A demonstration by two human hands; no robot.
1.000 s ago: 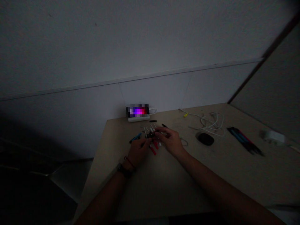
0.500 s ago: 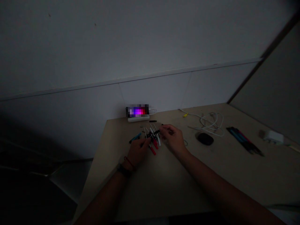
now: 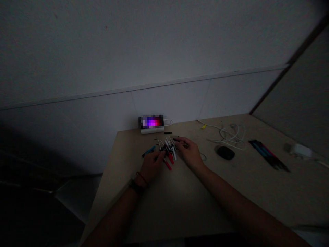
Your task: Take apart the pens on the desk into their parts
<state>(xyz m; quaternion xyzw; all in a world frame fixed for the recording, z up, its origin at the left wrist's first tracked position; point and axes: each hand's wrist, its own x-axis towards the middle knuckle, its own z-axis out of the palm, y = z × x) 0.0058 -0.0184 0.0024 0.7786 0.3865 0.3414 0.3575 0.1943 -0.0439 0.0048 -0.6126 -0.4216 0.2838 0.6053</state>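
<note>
At the left side of a small pile of pens on the desk, my left hand (image 3: 153,163) has its fingertips pressed together. Whatever they grip among the dark parts is too dim to tell. Red caps or barrels (image 3: 168,165) and a white pen (image 3: 174,153) stick out of the pile, with thin pale stems pointing to the back. My right hand (image 3: 190,152) is at the pile's right edge, its fingers pinched on a small dark piece (image 3: 176,139). A blue pen (image 3: 149,151) lies left of the pile, just beyond my left hand.
A lit, pixelated screen (image 3: 151,121) leans at the wall on a white block (image 3: 152,130). A black pen-like piece (image 3: 168,133) lies nearby. To the right are a black mouse (image 3: 225,152), a coiled white cable (image 3: 231,139), a dark flat pack (image 3: 268,155) and a white adapter (image 3: 301,150).
My right fingers have shifted slightly up and away from the pile, and the dark piece at their tips has moved with them. My left hand has stayed almost still.
</note>
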